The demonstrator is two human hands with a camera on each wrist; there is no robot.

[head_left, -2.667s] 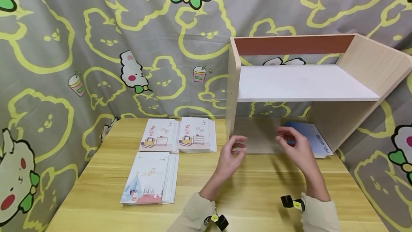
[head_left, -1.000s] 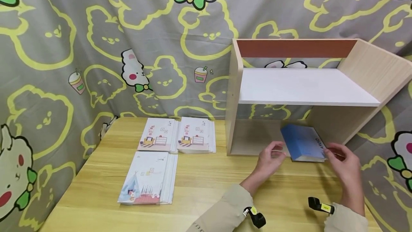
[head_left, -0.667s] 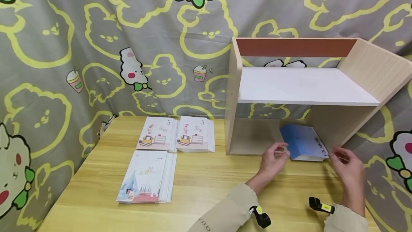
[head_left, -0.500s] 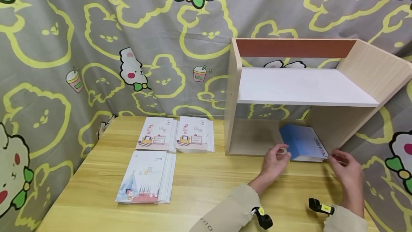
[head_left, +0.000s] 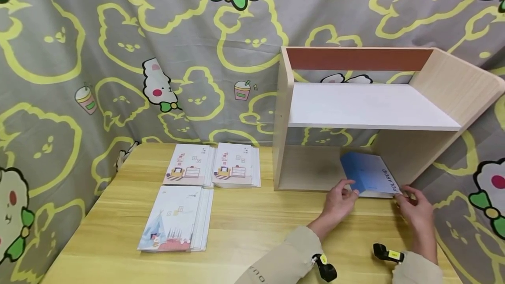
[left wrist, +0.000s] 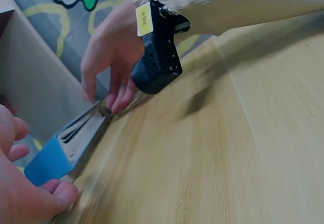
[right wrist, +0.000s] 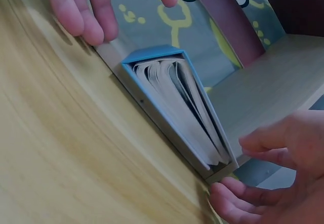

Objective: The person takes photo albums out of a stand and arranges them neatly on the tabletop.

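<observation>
A blue-to-white photo album (head_left: 370, 174) marked POLAROID lies flat in the lower compartment of the wooden shelf (head_left: 307, 174), its near end sticking out past the shelf floor. In the right wrist view that end shows pages (right wrist: 172, 102) inside a hard cover. My left hand (head_left: 338, 203) is at the spine's near corner, thumb and fingers apart; the right wrist view shows a gap between them and the album. My right hand (head_left: 416, 209) pinches the near right corner, thumb at the cover and fingers low at the edge.
Three white picture-covered stacks of booklets lie on the wooden table: one at back left (head_left: 185, 161), another (head_left: 232, 161) beside it, and a third (head_left: 169, 218) nearer. Above the album runs a white shelf board (head_left: 371, 104). A patterned curtain (head_left: 236, 25) hangs behind.
From in front of the shelf, both hands have moved right to the album's near corners. In the last half second my left hand comes closer over the spine; the album hardly moves.
</observation>
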